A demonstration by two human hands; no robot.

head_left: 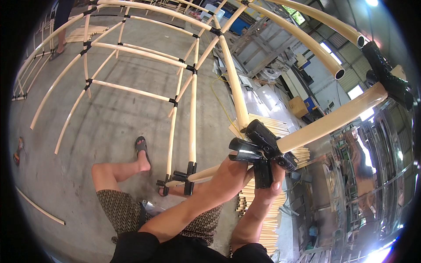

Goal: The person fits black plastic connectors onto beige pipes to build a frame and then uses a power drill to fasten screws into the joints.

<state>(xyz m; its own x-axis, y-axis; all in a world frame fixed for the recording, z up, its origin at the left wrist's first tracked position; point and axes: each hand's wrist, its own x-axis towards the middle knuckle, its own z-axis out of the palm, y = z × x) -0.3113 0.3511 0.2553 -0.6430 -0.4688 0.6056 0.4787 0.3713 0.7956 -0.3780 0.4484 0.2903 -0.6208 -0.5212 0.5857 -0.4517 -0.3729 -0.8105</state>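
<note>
Both my hands are closed around a black multi-socket pipe joint [262, 133] in front of me. My left hand [238, 168] grips its near left side, with the fingers partly hidden behind the sockets. Below the joint, my right hand [268, 193] holds it from the right, thumb upward. A beige pipe [329, 120] runs from this joint up to the right, where another black joint [390, 83] sits on its far end. The lower end of an upright beige pipe [234, 83] meets or lies just behind the joint I hold; which one I cannot tell.
A large frame of beige pipes [140, 90] and black joints spreads ahead and left. Two open pipe ends [337, 72] jut out overhead right. Stacked beige pipes [269, 219] lie by my right side. Another person's leg [61, 33] shows far left. One loose pipe [40, 207] lies on the floor.
</note>
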